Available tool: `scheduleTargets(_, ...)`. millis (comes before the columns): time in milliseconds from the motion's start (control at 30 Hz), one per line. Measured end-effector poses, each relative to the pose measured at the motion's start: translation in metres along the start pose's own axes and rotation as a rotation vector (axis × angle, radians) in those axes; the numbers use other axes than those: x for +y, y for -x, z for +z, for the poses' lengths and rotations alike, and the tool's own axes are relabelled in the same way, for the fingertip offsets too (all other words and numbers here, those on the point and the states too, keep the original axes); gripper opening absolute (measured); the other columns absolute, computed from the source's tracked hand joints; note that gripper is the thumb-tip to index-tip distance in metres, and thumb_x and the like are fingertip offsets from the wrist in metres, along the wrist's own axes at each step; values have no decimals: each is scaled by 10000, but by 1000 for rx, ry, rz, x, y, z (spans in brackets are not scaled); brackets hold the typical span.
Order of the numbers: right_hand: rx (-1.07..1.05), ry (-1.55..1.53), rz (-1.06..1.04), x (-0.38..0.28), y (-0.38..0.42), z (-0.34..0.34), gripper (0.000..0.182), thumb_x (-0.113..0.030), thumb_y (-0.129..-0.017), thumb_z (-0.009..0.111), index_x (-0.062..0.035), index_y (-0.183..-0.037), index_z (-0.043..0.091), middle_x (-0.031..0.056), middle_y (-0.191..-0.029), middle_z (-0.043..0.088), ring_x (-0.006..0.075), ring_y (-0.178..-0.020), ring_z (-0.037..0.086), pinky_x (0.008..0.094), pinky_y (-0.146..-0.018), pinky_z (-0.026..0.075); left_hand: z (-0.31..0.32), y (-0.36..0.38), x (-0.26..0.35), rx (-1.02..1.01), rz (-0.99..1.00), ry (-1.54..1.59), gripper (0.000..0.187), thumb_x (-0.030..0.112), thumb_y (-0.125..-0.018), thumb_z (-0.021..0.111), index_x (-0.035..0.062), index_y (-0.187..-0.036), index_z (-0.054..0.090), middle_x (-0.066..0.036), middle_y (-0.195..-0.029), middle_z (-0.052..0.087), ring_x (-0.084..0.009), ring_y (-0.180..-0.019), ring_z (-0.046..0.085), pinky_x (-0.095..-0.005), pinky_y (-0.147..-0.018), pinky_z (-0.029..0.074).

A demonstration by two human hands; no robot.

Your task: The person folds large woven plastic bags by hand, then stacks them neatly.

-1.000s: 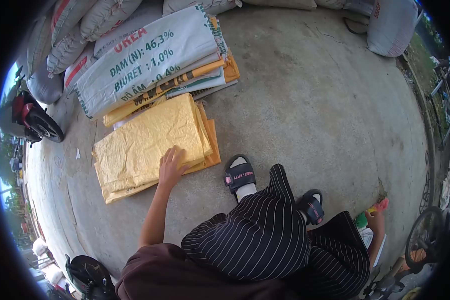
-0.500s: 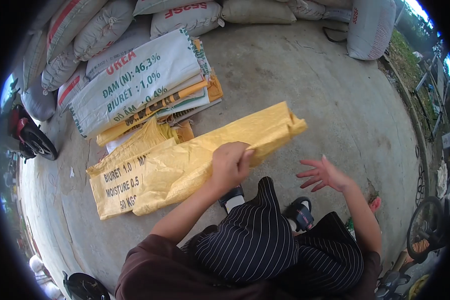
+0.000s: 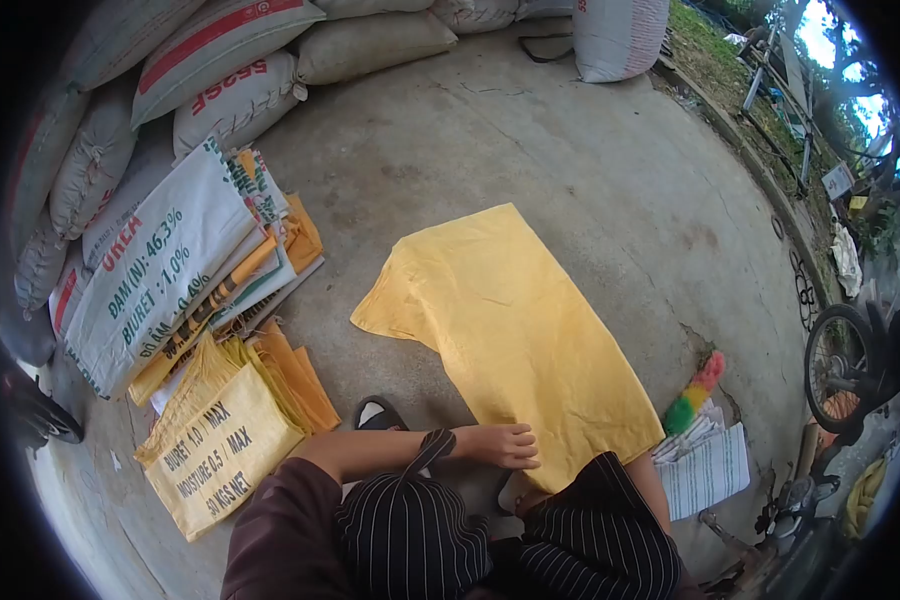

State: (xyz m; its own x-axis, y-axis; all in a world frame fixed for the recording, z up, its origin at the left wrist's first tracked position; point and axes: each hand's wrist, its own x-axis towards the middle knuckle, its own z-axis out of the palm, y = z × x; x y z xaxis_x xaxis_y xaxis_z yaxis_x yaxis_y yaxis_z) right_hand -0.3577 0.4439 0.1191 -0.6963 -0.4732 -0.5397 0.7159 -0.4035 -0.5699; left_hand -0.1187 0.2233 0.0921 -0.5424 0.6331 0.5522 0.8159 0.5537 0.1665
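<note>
A yellow woven sack (image 3: 530,320) is spread out in front of me, its plain side up and its far end reaching over the concrete. My left hand (image 3: 500,446) is closed on the sack's near left edge, just above my knees. My right forearm shows beside my right knee, but the hand itself is hidden behind the sack. To my left lies a folded yellow sack (image 3: 220,450) with black print. Beyond it rests a pile of folded sacks, a white urea sack (image 3: 160,265) on top.
Filled sacks (image 3: 240,105) are stacked at the back left, and another full sack (image 3: 620,40) stands at the back. At right lie a colourful duster (image 3: 695,395) and a striped white sack (image 3: 710,475), near a bicycle wheel (image 3: 838,365).
The yellow sack has gone from folded lengthwise in my left hand to spread out, and moved right. My right hand, open before, is now behind it. The view has turned right.
</note>
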Motion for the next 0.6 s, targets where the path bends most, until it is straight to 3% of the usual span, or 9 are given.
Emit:
scheduleTargets(67, 35, -30, 91, 31, -7, -10, 537, -526, -896, 415, -105, -1206, 539, 107, -1061, 641, 235, -904, 629, 357, -743, 499, 1, 16, 15, -92, -45, 85, 338, 211, -819, 554, 93, -1136, 546, -53, -946, 537, -202, -929, 540, -377, -879, 433)
scheduleTargets(200, 9, 84, 313, 32, -22, 13, 503, -501, -892, 450, -99, -1165, 577, 99, -1029, 653, 226, -882, 633, 346, -730, 497, -22, 19, 11, 22, -227, 238, 377, 211, -810, 609, 88, -1162, 556, -83, -1007, 553, -232, -1000, 535, -392, -914, 425)
scheduleTargets(300, -130, 687, 595, -15, -45, 56, 478, -483, -889, 477, -94, -1135, 605, 92, -1004, 663, 219, -866, 636, 338, -720, 497, -36, 23, 4, 83, -384, 187, 346, 188, -787, 639, 87, -1115, 594, -83, -1076, 577, -236, -994, 549, -388, -897, 442)
scheduleTargets(367, -343, 1419, 498, -26, -63, 87, 379, -386, -845, 546, -62, -1017, 639, 89, -920, 666, 197, -814, 630, 321, -696, 483, -37, 33, 4, 20, -708, 249, 353, 264, -819, 613, 70, -1114, 590, -102, -1101, 584, -254, -998, 556, -385, -901, 438)
scheduleTargets(400, -559, 2156, 324, -34, -66, 106, 284, -289, -802, 615, -29, -900, 673, 86, -837, 670, 175, -761, 624, 305, -673, 469, -41, 29, 2, 17, -701, 249, 353, 264, -819, 613, 70, -1114, 590, -102, -1101, 584, -254, -998, 556, -385, -901, 438)
scheduleTargets(467, -511, 2079, 109, -43, -39, 152, 223, -207, -761, 626, 0, -841, 650, 131, -851, 644, 205, -726, 618, 325, -631, 454, -54, 20, -11, 69, -1311, 507, 367, 248, -868, 586, 78, -1193, 576, -123, -1100, 610, -261, -975, 601, -340, -857, 471)
scheduleTargets(500, -472, 1995, -96, -48, -20, 180, 166, -124, -721, 637, 29, -783, 628, 175, -866, 618, 235, -690, 612, 345, -590, 438, -55, 20, -25, 208, -1397, 736, 476, 379, -893, 509, 101, -1279, 498, -148, -1187, 563, -270, -1067, 559, -360, -902, 441)
scheduleTargets(567, -757, 1559, -623, -52, 37, 233, 180, -107, -704, 640, 54, -770, 595, 181, -841, 590, 300, -675, 588, 340, -603, 441, -80, 7, -60, 427, -1446, 1192, 709, 612, -890, 338, 133, -1412, 316, -168, -1353, 431, -292, -1228, 442, -440, -993, 343)
scheduleTargets(600, -828, 1552, -612, -51, 68, 257, 159, -86, -707, 626, 56, -769, 592, 178, -884, 588, 318, -703, 580, 343, -623, 446, -117, -12, -74, 492, -1406, 1411, 828, 715, -862, 244, 142, -1458, 212, -164, -1432, 347, -307, -1297, 368, -499, -1038, 275)
